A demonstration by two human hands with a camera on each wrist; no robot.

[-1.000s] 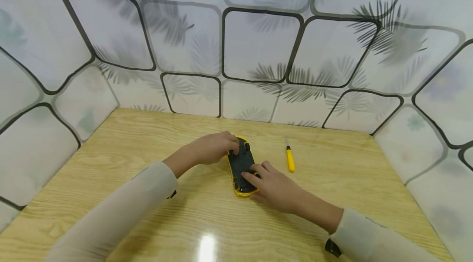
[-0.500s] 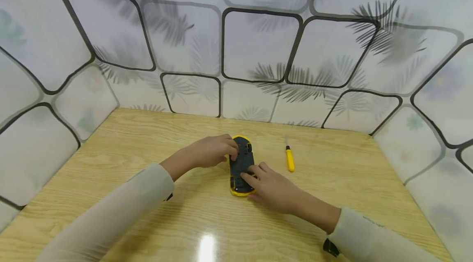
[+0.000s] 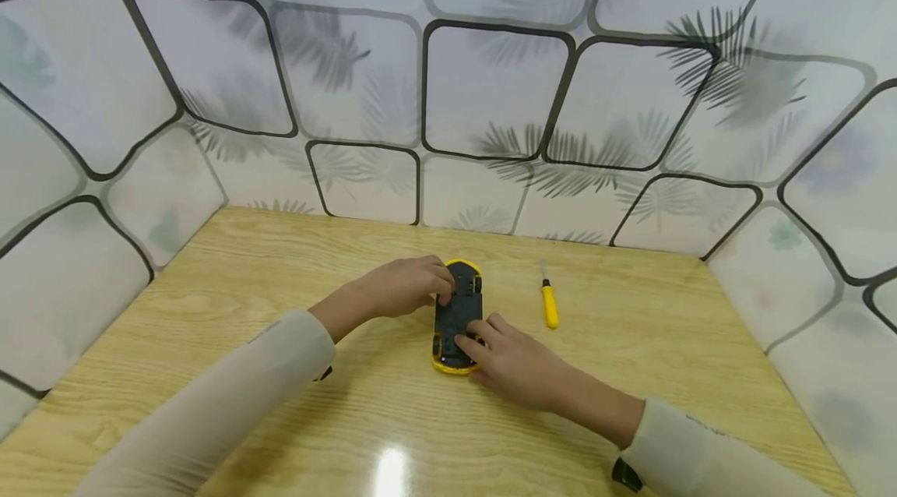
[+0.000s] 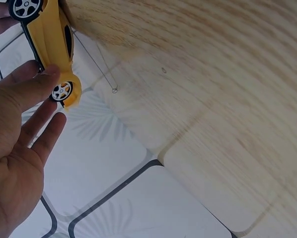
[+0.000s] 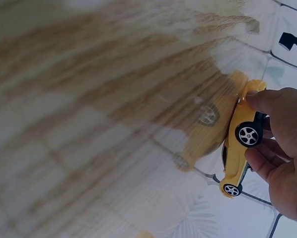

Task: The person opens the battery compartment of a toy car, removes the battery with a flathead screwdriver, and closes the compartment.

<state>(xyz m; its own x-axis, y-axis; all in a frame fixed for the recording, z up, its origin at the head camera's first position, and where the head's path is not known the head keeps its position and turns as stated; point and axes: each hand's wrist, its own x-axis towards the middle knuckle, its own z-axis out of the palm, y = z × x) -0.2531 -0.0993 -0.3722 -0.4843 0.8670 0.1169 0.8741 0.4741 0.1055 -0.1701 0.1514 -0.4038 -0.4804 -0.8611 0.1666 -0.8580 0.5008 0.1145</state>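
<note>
A yellow toy car (image 3: 459,306) lies upside down on the table, its black underside facing up. At its far end, my left hand (image 3: 405,287) pinches the side; in the left wrist view the thumb of that left hand (image 4: 17,114) presses beside a silver-spoked wheel (image 4: 62,91). My right hand (image 3: 522,364) holds the near end from the right, fingertips on the underside. The right wrist view has the thumb of the right hand (image 5: 287,144) against the yellow body (image 5: 238,148). Part of the underside is hidden beneath the fingers.
To the right of the car lies a screwdriver (image 3: 550,306) with a yellow handle, its shaft aimed at the back wall. Patterned white panels (image 3: 497,88) enclose the wooden table (image 3: 294,248) at the back and both sides.
The toy car has turned slightly clockwise, its near end shifting left and its far end right. Both hands have stayed on it with small movements. The screwdriver lies where it was.
</note>
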